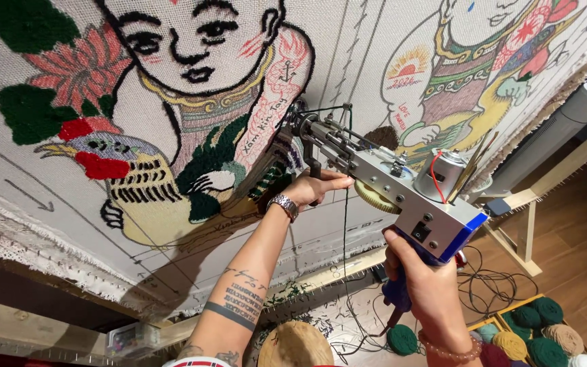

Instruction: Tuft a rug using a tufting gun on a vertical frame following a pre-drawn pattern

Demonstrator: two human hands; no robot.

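My right hand [424,275] grips the tufting gun [382,177] by its blue handle; my left hand [317,188] clasps the front grip. I should press the needle squarely into the stretched cloth [348,61], steady pressure.

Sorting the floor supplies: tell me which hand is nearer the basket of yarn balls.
Right. The right hand grips the tufting gun's blue handle just above the basket of yarn balls; the left hand holds the front grip, farther up-left.

I'm looking at a rug-tufting workshop. A big cloth [348,47] stretched on a wooden frame [531,197] carries half-filled yarn pictures. A tufting gun [388,177] is at the cloth, balls of yarn [545,333] sit in a crate on the wood floor [579,238], and cables [490,285] trail beside them.
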